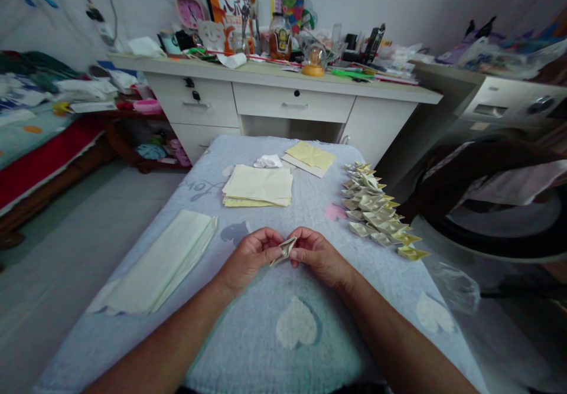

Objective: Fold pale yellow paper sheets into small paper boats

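Observation:
Over the middle of the cloth-covered table (221,347), a small folded paper boat (284,251) is pinched between my two hands. My left hand (257,252) grips its left end with thumb and fingers closed. The right end is held by my right hand (314,252), thumb in front. Rows of finished paper boats (374,205) in cream and yellow stand to the right. Beyond my hands lies a stack of cream and yellow paper sheets (257,184). To the left rests a long folded bundle of pale paper (163,264).
Yellow and white sheets (310,156) and a crumpled white paper (268,161) lie toward the table's far edge. Behind stands a white desk (292,90) crowded with a jar (280,36), a snack bag and clutter. A washing machine (505,163) with its door ajar is at the right.

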The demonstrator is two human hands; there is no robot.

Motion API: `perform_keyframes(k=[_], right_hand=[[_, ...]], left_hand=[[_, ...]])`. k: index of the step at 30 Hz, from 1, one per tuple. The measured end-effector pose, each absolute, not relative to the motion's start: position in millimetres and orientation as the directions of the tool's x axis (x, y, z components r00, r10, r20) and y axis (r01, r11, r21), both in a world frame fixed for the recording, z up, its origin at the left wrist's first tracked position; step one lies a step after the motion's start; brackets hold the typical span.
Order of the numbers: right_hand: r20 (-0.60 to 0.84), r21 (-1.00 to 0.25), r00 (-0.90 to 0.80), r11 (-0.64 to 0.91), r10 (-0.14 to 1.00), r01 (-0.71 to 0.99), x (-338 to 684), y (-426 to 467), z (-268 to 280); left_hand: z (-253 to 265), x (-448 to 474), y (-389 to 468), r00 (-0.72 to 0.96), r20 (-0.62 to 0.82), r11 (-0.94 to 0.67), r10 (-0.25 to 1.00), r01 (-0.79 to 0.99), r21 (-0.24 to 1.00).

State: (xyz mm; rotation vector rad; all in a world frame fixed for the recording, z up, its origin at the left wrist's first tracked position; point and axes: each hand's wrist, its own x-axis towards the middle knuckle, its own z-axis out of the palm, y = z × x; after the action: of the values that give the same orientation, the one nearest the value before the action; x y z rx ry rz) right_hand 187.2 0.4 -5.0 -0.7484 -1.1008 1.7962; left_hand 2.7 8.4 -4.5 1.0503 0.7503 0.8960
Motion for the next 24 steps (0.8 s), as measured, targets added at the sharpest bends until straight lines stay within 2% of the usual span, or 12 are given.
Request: perform_keyframes(k=[3, 6, 8, 11, 17, 24], right_hand=[[-0.063, -0.899, -0.406, -0.228, 0.912, -0.373, 186.2, 1.0, -6.9], [-0.076, -0.906, -0.354, -0.212, 0.932, -0.367, 186.9, 2.0, -8.2], [-0.081, -0.915, -0.321, -0.199, 0.944, -0.352, 187.3, 2.6, -8.1], [-0.086, -0.934, -0.299, -0.181, 0.950, -0.309, 187.0, 2.9, -7.3], [-0.086, -0.962, -0.272, -0.150, 0.958, -0.228, 188.0, 4.0, -5.8], [-0.011, -0.974, -0.394, -0.099, 0.919, -0.204, 192.1, 3.9, -2.3]], left_hand=[[-3.1, 3.2, 7.1, 0.407, -0.013, 0.092, 0.914, -0.175, 0.980], [-1.5, 1.7, 6.3, 0.300, 0.127, -0.133, 0.946, 0.003, 0.991], [-0.3, 0.8, 6.1, 0.257, 0.223, -0.269, 0.940, 0.162, 0.949], [0.9, 1.2, 6.0, 0.282, 0.295, -0.376, 0.913, 0.305, 0.875], [-2.3, 1.3, 5.8, 0.290, 0.292, -0.389, 0.911, 0.373, 0.843], [-8.1, -1.8, 10.3, 0.218, 0.180, -0.228, 0.959, 0.223, 0.948]])
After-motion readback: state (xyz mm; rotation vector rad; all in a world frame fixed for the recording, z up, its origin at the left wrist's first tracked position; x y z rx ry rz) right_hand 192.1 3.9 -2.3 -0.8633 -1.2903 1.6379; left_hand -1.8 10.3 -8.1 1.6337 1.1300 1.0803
